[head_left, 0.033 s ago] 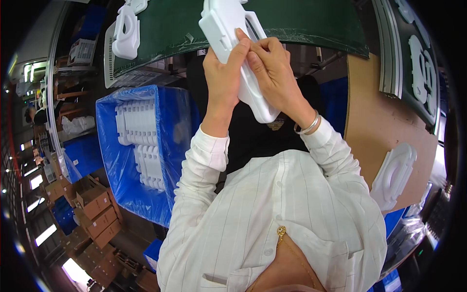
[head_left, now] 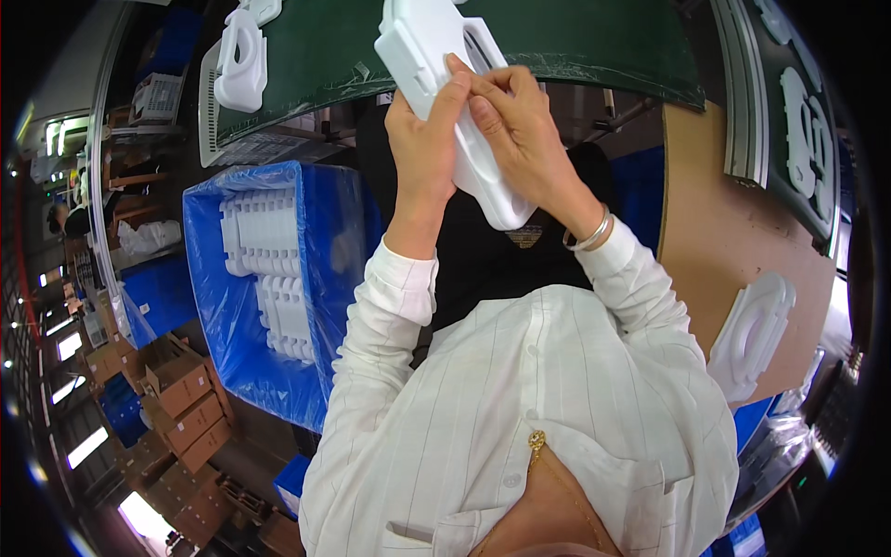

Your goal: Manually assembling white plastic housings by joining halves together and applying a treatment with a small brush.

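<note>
Both hands hold one long white moulded plastic part (head_left: 418, 56) over the near edge of the green work surface. It slants from the upper left down toward my lap and has an oblong opening on its right side. My left hand (head_left: 427, 130) is closed around its left side, thumb lying along the top face. My right hand (head_left: 520, 135) grips the right side beside the opening, thumb pressed on the face close to the left thumb. The fingers beneath the part are hidden.
A blue bin (head_left: 320, 278) lined with clear plastic, at left, holds stacked white parts (head_left: 264, 241). Another white part (head_left: 243, 65) lies on the green surface's (head_left: 603, 42) left end. At right, a white part (head_left: 754, 334) rests on cardboard (head_left: 701, 241), near a conveyor (head_left: 742, 111) carrying more parts.
The white part and both hands have shifted very slightly up and to the left. The grip looks the same.
</note>
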`<state>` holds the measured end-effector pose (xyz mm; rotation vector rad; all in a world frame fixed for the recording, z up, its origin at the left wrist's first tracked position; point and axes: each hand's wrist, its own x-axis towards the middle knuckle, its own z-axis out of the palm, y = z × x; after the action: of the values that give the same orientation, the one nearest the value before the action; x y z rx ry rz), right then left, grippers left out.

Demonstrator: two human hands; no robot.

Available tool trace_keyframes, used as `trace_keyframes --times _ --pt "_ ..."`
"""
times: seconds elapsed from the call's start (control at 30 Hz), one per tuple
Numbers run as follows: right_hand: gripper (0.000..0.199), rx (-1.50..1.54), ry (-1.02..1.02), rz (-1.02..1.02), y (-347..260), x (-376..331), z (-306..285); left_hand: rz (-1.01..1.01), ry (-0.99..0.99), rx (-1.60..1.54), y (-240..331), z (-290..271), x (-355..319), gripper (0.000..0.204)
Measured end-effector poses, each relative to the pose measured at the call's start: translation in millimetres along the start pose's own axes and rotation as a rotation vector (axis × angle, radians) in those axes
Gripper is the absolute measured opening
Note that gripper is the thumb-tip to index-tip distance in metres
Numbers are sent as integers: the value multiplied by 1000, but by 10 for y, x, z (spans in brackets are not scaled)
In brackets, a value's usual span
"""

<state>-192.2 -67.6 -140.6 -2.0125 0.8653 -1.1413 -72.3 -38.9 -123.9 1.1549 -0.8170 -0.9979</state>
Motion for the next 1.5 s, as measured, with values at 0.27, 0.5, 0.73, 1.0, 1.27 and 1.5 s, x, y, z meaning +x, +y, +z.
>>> trace_keyframes --times 0.27,0.5,0.73,1.0,1.27,1.5 --pt "59 1464 157 1049 251 -321 8 137 141 -350 -82 -210 49 47" --pt "57 1206 209 801 190 -411 133 122 176 -409 -176 -439 124 58" --pt "45 753 98 411 98 -625 356 45 510 -534 -104 -633 188 73" --pt "38 618 33 369 100 -700 442 65 629 -600 -331 -1069 219 66" --pt "40 490 -163 261 377 -822 598 231 700 -486 -838 -1808 310 52" --pt "39 445 -178 184 508 -850 590 197 649 -468 -561 -1820 235 45"
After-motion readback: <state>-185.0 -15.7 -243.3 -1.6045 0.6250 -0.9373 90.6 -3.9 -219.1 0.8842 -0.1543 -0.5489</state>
